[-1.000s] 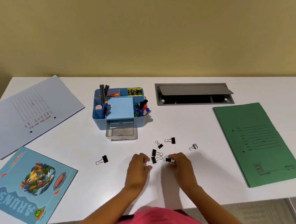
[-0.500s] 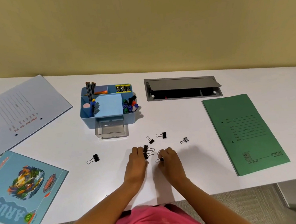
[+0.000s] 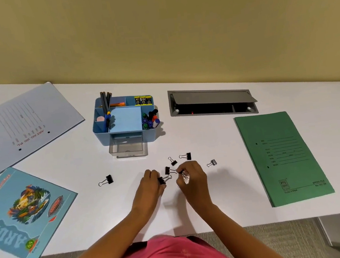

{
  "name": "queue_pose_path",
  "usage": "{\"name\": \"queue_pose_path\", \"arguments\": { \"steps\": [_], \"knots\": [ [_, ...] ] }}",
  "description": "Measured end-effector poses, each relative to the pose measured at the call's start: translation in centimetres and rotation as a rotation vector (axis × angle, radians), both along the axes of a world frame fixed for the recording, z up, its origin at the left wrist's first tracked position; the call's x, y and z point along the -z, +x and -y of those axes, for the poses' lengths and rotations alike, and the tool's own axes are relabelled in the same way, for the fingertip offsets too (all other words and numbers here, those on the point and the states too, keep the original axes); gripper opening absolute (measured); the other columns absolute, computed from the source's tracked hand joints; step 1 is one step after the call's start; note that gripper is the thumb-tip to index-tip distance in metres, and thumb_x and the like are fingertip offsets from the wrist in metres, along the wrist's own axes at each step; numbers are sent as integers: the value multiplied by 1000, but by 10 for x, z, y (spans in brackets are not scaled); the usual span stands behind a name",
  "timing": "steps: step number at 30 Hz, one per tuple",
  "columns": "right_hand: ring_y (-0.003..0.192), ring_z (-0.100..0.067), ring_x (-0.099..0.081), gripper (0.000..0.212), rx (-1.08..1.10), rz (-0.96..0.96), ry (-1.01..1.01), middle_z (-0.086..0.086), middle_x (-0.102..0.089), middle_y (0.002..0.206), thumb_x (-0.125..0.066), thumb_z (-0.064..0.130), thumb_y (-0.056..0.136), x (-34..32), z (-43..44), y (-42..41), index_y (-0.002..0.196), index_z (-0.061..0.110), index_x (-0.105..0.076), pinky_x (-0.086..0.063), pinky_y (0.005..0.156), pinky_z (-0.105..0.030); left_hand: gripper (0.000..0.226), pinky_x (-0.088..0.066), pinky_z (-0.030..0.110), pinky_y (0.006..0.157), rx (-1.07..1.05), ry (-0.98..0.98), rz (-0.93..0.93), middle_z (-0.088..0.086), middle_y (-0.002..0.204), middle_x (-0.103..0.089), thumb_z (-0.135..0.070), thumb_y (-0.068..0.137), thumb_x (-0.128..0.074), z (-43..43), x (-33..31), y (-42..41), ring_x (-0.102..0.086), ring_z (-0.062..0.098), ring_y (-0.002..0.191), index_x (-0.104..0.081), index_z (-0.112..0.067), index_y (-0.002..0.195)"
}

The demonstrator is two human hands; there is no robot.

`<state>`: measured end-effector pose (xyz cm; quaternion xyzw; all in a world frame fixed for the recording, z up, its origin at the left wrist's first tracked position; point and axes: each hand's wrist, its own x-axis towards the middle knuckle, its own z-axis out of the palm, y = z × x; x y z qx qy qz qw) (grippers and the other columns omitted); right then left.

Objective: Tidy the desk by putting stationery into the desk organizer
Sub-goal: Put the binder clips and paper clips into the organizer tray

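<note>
Comparing this moment with one second earlier, the large things are found unmoved on the worktop (image 3: 224, 196): the pale file (image 3: 24, 127) at the far left corner, the blue book (image 3: 24, 211) overhanging the near edge at the left, the green folder (image 3: 283, 156) by the right edge, the cable hatch (image 3: 210, 98) along the far edge. The desk organizer (image 3: 102, 136) is set left of centre toward the far edge, and its clear drawer (image 3: 128, 149) is pulled out toward the near edge; no clip can be made out in it.

The change is confined to the hands, close to the near edge. By the left hand (image 3: 150, 188), in which nothing was seen held before, a black binder clip (image 3: 161, 180) is now pinched at the fingers' tips. The fingers of the right hand (image 3: 194, 181) are curled round a second clip (image 3: 181, 172); whether more than one is held cannot be told. A loose clip (image 3: 167, 170) is left lying between the hands. Four more are untouched: a slanted clip (image 3: 173, 161) and a straight clip (image 3: 186, 156) just beyond the hands, a silver clip (image 3: 212, 163) to the right, a lone clip (image 3: 107, 180) well apart to the left.

Collecting is judged to have advanced by one clip, yet nothing has been delivered; the open drawer is probably meant to receive them.
</note>
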<state>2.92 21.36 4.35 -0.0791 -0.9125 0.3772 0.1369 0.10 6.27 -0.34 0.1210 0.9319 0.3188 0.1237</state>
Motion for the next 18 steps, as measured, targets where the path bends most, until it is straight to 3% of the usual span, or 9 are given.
{"name": "queue_pose_path", "arguments": {
  "steps": [3, 7, 18],
  "knots": [
    [85, -14, -53, 21, -152, -57, -9, -1, -58, 90, -56, -7, 72, -17, 21, -25, 84, 9, -61, -43, 76, -19, 23, -47, 29, 66, -75, 57, -33, 1, 97, -50, -19, 85, -68, 20, -4, 8, -56, 20, 78, -56, -10, 103],
    [90, -19, -51, 20, -334, -98, 135, -9, -59, 93, -58, -11, 78, -22, 57, -75, 89, 5, -63, -40, 79, -18, 24, -38, 18, 63, -165, 89, -72, -2, 95, -50, -20, 84, -71, 44, -13, 17, -53, 15, 74, -58, -10, 100],
    [72, -35, -59, 26, -547, -142, 321, -17, -62, 78, -70, -19, 59, -19, 90, -131, 79, -3, -65, -56, 63, -37, 20, -41, 26, 62, -342, 111, -74, -2, 95, -51, -23, 86, -67, 63, -31, 26, -57, 20, 73, -57, -11, 99]
  ]
}}
